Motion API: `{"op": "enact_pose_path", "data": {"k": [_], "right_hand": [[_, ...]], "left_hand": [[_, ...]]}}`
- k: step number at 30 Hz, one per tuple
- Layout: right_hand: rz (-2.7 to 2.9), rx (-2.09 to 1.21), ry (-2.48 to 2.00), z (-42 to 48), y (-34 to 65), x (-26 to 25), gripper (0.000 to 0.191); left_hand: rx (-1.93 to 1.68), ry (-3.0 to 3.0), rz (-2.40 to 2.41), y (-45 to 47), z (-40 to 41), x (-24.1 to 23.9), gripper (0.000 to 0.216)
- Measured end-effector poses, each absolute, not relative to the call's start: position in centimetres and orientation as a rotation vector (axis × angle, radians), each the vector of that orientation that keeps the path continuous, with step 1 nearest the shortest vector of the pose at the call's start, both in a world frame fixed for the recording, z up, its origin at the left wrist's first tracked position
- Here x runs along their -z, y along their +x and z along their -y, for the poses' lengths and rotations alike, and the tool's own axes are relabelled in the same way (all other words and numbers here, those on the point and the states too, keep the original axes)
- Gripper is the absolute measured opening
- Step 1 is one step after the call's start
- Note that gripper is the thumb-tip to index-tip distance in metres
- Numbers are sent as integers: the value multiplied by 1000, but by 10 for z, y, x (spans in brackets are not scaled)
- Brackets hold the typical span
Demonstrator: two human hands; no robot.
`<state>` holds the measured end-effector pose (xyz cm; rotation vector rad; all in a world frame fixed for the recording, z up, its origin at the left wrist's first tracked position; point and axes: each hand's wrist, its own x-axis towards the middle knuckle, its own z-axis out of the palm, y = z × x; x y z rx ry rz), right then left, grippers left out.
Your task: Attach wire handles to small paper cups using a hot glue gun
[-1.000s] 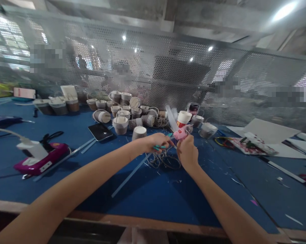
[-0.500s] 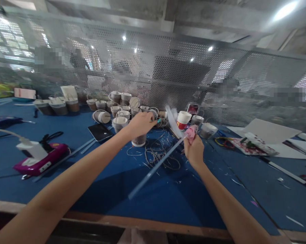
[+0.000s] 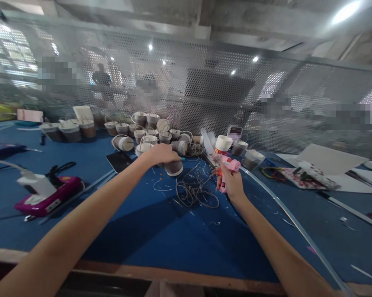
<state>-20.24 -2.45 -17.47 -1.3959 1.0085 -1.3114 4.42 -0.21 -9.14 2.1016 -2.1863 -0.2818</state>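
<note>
My left hand point(image 3: 163, 154) is closed around a small paper cup point(image 3: 174, 169) wrapped in brown-grey material, which it holds tilted, white rim toward the lower right. The hand covers the cup's upper part. My right hand point(image 3: 234, 185) grips a pink hot glue gun point(image 3: 225, 175) by its handle, nozzle toward the left. From the gun's back a long clear glue stick point(image 3: 285, 209) curves down to the lower right edge. Loose twine point(image 3: 194, 192) lies tangled on the blue table between my hands.
Several wrapped cups with handles point(image 3: 149, 140) stand and lie behind my left hand. A phone point(image 3: 120, 161) and a purple power strip point(image 3: 51, 196) are on the left. Stacked paper cups point(image 3: 222, 144) stand behind the glue gun. White sheets point(image 3: 328, 159) lie on the right.
My right hand has turned the glue gun round, so its glue stick now trails right instead of toward the lower left. My left hand has lowered onto the cup and tilted it.
</note>
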Motion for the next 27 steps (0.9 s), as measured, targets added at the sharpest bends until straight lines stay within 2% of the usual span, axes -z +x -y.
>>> {"op": "enact_pose_path", "data": {"k": [4,7,11,13,16,18,22,27], "right_hand": [[-948,1348,-1346,24,-203,175,43],[-954,1399,-1331,25,-205,175,41],[-997,1440,-1312,23,-205,172,42],[-996,1432,-1309,22,-203,171,42],[-981,1415,-1323,23,-202,173,41],[-984,1412,-1333,24,-202,175,40],[-1014,1409,-1338,27,-204,177,39],[-1005,1413,-1335,26,-203,177,38]], "left_hand": [[526,1848,2299,49,11,89,60],[434,1639,2367,48,19,100,60],[407,1786,2536,49,20,109,61],[430,1821,2588,51,17,108,73],[471,1656,2647,53,13,106,104],[573,1499,2756,52,12,107,114],[750,1415,2789,47,13,111,104],[777,1456,2719,45,10,109,93]]}}
